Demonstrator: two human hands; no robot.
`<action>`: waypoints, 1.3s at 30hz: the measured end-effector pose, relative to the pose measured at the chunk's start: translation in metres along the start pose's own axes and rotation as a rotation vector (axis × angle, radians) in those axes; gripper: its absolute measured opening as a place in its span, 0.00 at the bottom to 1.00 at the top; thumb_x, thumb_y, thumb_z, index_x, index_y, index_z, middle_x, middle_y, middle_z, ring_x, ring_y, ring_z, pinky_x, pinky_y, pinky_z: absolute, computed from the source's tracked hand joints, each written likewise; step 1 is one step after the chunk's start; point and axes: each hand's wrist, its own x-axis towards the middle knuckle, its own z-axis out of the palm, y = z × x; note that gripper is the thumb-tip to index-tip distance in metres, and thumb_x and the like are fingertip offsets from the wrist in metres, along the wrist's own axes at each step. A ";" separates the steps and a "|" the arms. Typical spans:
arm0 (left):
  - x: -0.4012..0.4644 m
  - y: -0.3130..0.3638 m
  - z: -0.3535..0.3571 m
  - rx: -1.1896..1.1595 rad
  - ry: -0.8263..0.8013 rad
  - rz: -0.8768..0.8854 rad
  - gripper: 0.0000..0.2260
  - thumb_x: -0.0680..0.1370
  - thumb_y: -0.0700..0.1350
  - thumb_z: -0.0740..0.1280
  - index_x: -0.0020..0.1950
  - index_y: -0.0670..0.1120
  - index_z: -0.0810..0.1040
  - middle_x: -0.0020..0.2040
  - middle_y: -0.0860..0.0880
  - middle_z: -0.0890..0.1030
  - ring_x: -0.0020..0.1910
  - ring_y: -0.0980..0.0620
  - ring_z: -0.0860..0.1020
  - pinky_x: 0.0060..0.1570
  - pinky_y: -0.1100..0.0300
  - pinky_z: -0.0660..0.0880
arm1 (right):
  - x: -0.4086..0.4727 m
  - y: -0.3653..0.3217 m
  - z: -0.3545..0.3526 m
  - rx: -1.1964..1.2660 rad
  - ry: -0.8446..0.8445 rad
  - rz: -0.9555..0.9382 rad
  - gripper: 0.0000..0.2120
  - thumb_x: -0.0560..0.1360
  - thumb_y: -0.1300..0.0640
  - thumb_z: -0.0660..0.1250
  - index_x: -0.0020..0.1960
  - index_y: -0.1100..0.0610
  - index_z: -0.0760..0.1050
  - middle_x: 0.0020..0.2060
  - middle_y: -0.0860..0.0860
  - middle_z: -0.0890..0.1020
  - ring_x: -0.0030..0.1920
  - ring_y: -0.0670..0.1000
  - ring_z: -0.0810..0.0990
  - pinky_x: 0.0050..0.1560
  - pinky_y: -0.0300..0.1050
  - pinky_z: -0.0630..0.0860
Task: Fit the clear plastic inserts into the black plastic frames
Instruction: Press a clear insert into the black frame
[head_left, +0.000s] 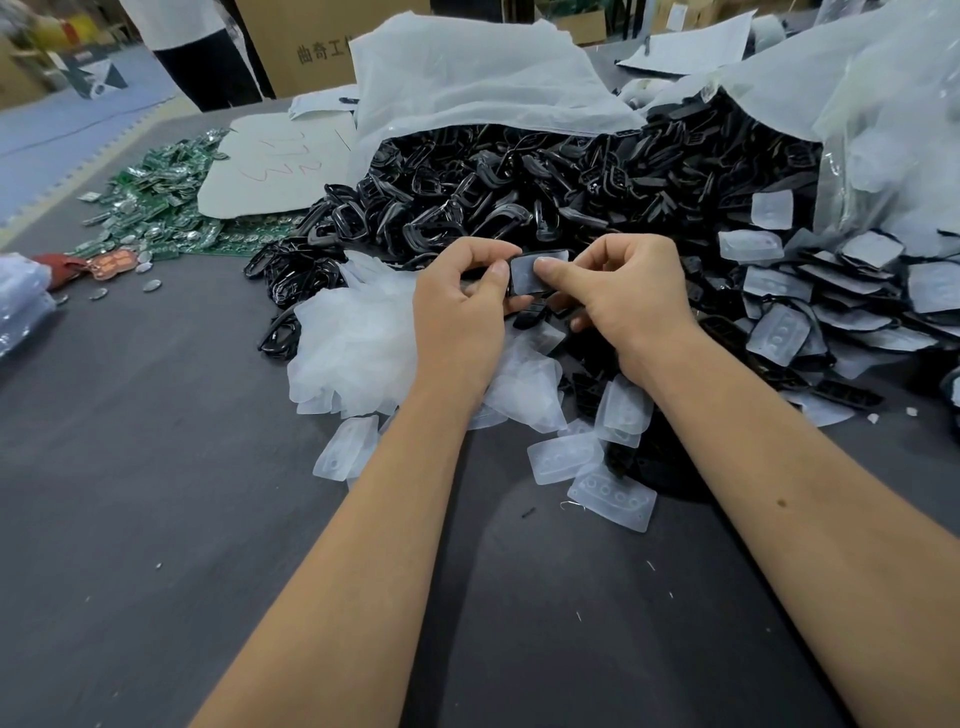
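Being pressed into a black frame (524, 301), a clear insert (527, 278), above the worktop (156, 467). Gripping both: left hand (460, 312), right hand (623, 301). Possibly seating crooked under uneven thumb pressure, or slipping into the heap below.

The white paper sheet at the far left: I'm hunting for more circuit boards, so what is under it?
Green circuit boards poke out from under the white paper sheet along its left and near edges. Whatever lies beneath its middle is covered.
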 end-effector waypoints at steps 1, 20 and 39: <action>0.000 0.001 0.000 -0.007 -0.001 -0.002 0.10 0.82 0.33 0.64 0.50 0.43 0.83 0.42 0.57 0.84 0.43 0.56 0.84 0.45 0.60 0.82 | -0.001 -0.001 0.000 0.020 -0.004 -0.003 0.15 0.71 0.57 0.82 0.34 0.58 0.77 0.31 0.56 0.85 0.30 0.49 0.85 0.27 0.39 0.75; -0.001 0.003 0.000 -0.001 0.053 -0.033 0.07 0.77 0.33 0.70 0.45 0.44 0.81 0.44 0.48 0.83 0.43 0.49 0.83 0.42 0.56 0.82 | -0.003 -0.007 0.002 0.244 -0.139 0.077 0.04 0.78 0.67 0.72 0.51 0.61 0.80 0.37 0.54 0.85 0.32 0.50 0.84 0.29 0.40 0.78; 0.001 0.001 0.000 -0.100 0.030 -0.092 0.09 0.78 0.32 0.69 0.44 0.46 0.81 0.43 0.46 0.82 0.42 0.49 0.82 0.40 0.62 0.79 | -0.001 -0.007 -0.003 0.309 -0.224 0.122 0.07 0.80 0.67 0.69 0.51 0.60 0.85 0.40 0.55 0.86 0.33 0.49 0.83 0.34 0.40 0.79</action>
